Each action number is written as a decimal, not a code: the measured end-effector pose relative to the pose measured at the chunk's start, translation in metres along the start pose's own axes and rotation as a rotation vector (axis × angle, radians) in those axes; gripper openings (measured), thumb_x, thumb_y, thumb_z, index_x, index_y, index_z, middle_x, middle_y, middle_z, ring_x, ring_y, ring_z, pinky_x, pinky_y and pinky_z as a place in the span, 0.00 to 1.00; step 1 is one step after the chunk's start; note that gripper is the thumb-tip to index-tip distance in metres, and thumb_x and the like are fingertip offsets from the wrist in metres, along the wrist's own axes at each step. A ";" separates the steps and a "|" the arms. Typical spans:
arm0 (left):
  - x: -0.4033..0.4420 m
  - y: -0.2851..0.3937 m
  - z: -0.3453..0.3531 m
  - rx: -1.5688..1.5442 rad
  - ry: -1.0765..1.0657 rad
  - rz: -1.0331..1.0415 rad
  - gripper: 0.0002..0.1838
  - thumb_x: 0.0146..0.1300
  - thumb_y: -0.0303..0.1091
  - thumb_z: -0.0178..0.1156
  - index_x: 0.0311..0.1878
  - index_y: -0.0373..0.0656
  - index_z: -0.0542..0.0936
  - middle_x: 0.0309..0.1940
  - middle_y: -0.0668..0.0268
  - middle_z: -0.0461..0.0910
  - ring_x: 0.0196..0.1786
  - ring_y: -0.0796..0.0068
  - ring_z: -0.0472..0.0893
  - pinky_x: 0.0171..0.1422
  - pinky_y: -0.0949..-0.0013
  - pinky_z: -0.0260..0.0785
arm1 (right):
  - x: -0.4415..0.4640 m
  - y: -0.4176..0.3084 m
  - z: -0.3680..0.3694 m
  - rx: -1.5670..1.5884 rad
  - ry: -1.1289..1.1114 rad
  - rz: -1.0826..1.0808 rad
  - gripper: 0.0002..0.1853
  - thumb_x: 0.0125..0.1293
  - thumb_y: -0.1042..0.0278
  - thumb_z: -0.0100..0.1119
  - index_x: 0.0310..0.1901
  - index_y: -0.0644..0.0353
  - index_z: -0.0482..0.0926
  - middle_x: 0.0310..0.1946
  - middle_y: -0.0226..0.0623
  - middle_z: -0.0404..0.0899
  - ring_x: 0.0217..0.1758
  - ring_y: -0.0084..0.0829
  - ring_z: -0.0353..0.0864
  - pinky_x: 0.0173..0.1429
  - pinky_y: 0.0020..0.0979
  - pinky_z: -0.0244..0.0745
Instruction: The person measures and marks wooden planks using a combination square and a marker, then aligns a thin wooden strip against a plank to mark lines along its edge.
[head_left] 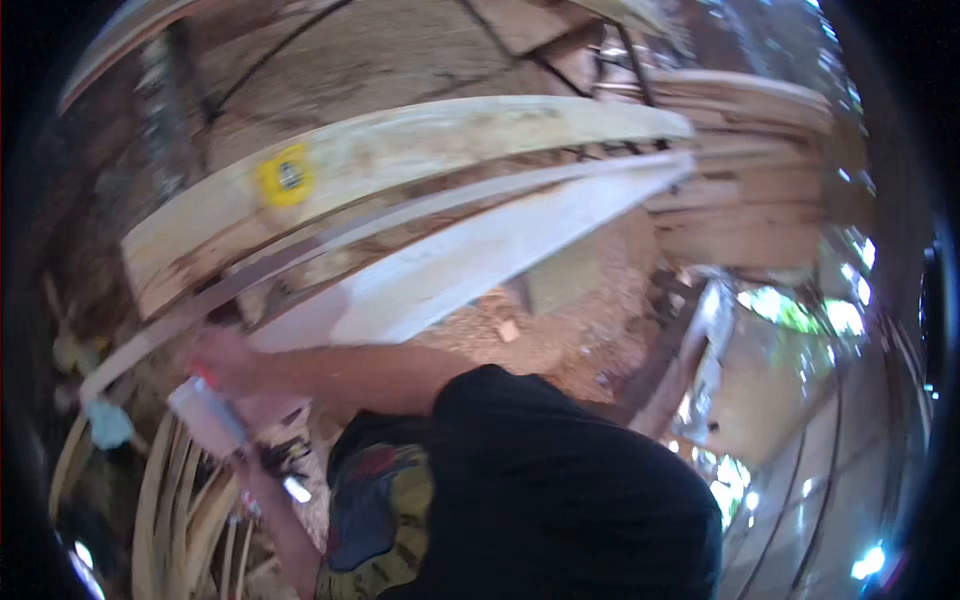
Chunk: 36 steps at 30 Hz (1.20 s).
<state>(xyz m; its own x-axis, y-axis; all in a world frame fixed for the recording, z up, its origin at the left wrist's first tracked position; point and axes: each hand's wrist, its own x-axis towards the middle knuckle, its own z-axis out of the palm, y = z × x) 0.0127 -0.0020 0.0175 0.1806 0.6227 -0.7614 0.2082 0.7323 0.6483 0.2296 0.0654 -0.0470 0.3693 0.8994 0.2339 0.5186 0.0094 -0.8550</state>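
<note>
My right hand (225,358) is closed at the upper end of a pale, boxy tool (208,418) with a red part by the fingers. Motion blur hides its exact kind. Below it, my left hand (248,466) grips the tool's lower, grey-edged end, its fingers only partly visible. Right beside my right hand is the near end of a long white-faced board (400,290). A narrow wooden strip (330,240) runs along that board. Beyond it lies a broad pale plank (420,140) with a yellow tape measure (287,177) on top.
Stacked boards (745,200) stand at the upper right. Curved wooden strips (165,500) lie at the lower left, near a light-blue scrap (108,424). Wood shavings (570,340) cover the ground. Dark thin bars (280,55) cross behind the plank.
</note>
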 end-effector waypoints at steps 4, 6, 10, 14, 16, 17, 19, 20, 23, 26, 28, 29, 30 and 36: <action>-0.007 0.006 0.004 0.307 0.074 0.040 0.18 0.75 0.45 0.60 0.56 0.41 0.77 0.42 0.59 0.82 0.47 0.67 0.82 0.54 0.63 0.74 | 0.001 -0.013 -0.033 0.058 -0.139 0.048 0.22 0.55 0.66 0.70 0.54 0.48 0.83 0.46 0.41 0.84 0.51 0.45 0.83 0.54 0.45 0.79; 0.002 -0.012 -0.001 0.054 0.025 0.131 0.13 0.75 0.41 0.60 0.51 0.42 0.74 0.36 0.62 0.83 0.40 0.71 0.83 0.47 0.65 0.75 | -0.004 -0.006 -0.021 0.133 -0.034 0.007 0.27 0.52 0.70 0.71 0.57 0.45 0.80 0.48 0.38 0.85 0.51 0.48 0.83 0.55 0.47 0.81; 0.002 -0.002 0.006 0.014 0.035 0.142 0.10 0.75 0.36 0.60 0.47 0.39 0.73 0.33 0.59 0.85 0.32 0.72 0.84 0.37 0.67 0.78 | 0.012 -0.031 -0.043 0.167 -0.098 0.014 0.20 0.58 0.75 0.68 0.53 0.52 0.80 0.41 0.39 0.85 0.45 0.42 0.86 0.50 0.39 0.83; 0.003 -0.004 0.007 0.043 0.074 0.160 0.11 0.75 0.36 0.61 0.46 0.38 0.74 0.34 0.58 0.85 0.33 0.72 0.83 0.39 0.68 0.78 | 0.013 -0.027 -0.037 0.228 -0.100 0.029 0.19 0.59 0.79 0.66 0.52 0.54 0.80 0.39 0.39 0.84 0.43 0.40 0.86 0.49 0.37 0.82; 0.005 -0.005 0.008 0.069 0.094 0.159 0.11 0.75 0.36 0.61 0.46 0.38 0.74 0.34 0.58 0.86 0.33 0.73 0.84 0.39 0.68 0.77 | 0.013 -0.023 -0.038 0.239 -0.130 -0.003 0.18 0.61 0.81 0.64 0.53 0.57 0.79 0.40 0.38 0.84 0.43 0.36 0.86 0.50 0.34 0.82; 0.006 -0.007 0.008 0.082 0.103 0.156 0.11 0.75 0.36 0.61 0.45 0.38 0.74 0.34 0.58 0.86 0.33 0.73 0.84 0.39 0.68 0.77 | 0.011 -0.021 -0.037 0.280 -0.121 0.013 0.19 0.60 0.80 0.64 0.54 0.54 0.79 0.40 0.36 0.85 0.44 0.39 0.86 0.51 0.37 0.82; 0.003 -0.005 0.011 0.088 0.121 0.175 0.11 0.75 0.36 0.61 0.45 0.38 0.75 0.34 0.58 0.87 0.34 0.74 0.84 0.39 0.68 0.77 | 0.006 -0.018 -0.035 0.358 -0.099 0.054 0.22 0.58 0.78 0.63 0.54 0.48 0.80 0.40 0.33 0.88 0.47 0.44 0.86 0.52 0.42 0.83; 0.004 -0.006 0.010 0.069 0.118 0.172 0.11 0.75 0.36 0.61 0.45 0.37 0.75 0.34 0.58 0.87 0.34 0.74 0.84 0.39 0.68 0.77 | 0.006 -0.015 -0.036 0.327 -0.104 -0.005 0.21 0.58 0.79 0.65 0.54 0.50 0.80 0.40 0.34 0.86 0.45 0.39 0.87 0.51 0.38 0.84; 0.017 -0.021 0.005 0.064 0.130 0.192 0.11 0.75 0.36 0.62 0.45 0.37 0.75 0.34 0.58 0.87 0.34 0.73 0.85 0.39 0.68 0.78 | 0.001 -0.008 -0.025 0.481 -0.105 0.110 0.23 0.57 0.82 0.66 0.54 0.51 0.80 0.40 0.35 0.84 0.44 0.33 0.87 0.49 0.32 0.83; 0.013 -0.014 0.010 0.090 0.142 0.183 0.11 0.75 0.35 0.61 0.46 0.37 0.74 0.34 0.58 0.87 0.34 0.72 0.85 0.40 0.68 0.79 | 0.004 -0.018 -0.036 0.306 -0.102 0.014 0.19 0.62 0.78 0.68 0.55 0.58 0.80 0.40 0.38 0.85 0.43 0.36 0.86 0.48 0.35 0.81; -0.003 0.004 0.019 0.105 0.145 0.140 0.11 0.75 0.34 0.61 0.46 0.36 0.73 0.34 0.57 0.87 0.34 0.72 0.86 0.40 0.67 0.79 | 0.003 -0.030 -0.040 0.256 -0.080 0.004 0.20 0.61 0.78 0.68 0.55 0.56 0.81 0.40 0.37 0.85 0.43 0.38 0.86 0.48 0.36 0.81; -0.003 0.004 0.019 0.082 0.137 0.146 0.10 0.75 0.34 0.60 0.47 0.36 0.73 0.35 0.56 0.87 0.35 0.72 0.86 0.41 0.67 0.80 | 0.006 -0.034 -0.040 0.231 -0.066 -0.003 0.20 0.60 0.77 0.69 0.55 0.55 0.81 0.40 0.37 0.85 0.43 0.39 0.86 0.48 0.36 0.81; -0.002 0.003 0.018 0.062 0.128 0.151 0.10 0.75 0.33 0.60 0.47 0.36 0.73 0.36 0.56 0.87 0.35 0.72 0.86 0.42 0.67 0.80 | 0.007 -0.032 -0.036 0.192 -0.099 0.051 0.21 0.60 0.78 0.69 0.55 0.52 0.81 0.40 0.37 0.85 0.43 0.38 0.86 0.49 0.36 0.81; 0.002 -0.010 -0.003 -0.250 -0.054 0.060 0.08 0.77 0.30 0.52 0.54 0.41 0.73 0.43 0.54 0.86 0.39 0.66 0.86 0.47 0.64 0.82 | 0.009 -0.020 -0.026 0.116 -0.023 0.013 0.19 0.60 0.74 0.69 0.53 0.51 0.81 0.41 0.39 0.85 0.44 0.41 0.87 0.50 0.38 0.82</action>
<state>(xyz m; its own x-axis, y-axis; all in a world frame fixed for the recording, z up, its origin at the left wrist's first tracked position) 0.0083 -0.0074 0.0096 0.2378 0.6565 -0.7159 -0.0477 0.7441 0.6664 0.2428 0.0623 -0.0162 0.3572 0.9093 0.2135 0.4207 0.0475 -0.9060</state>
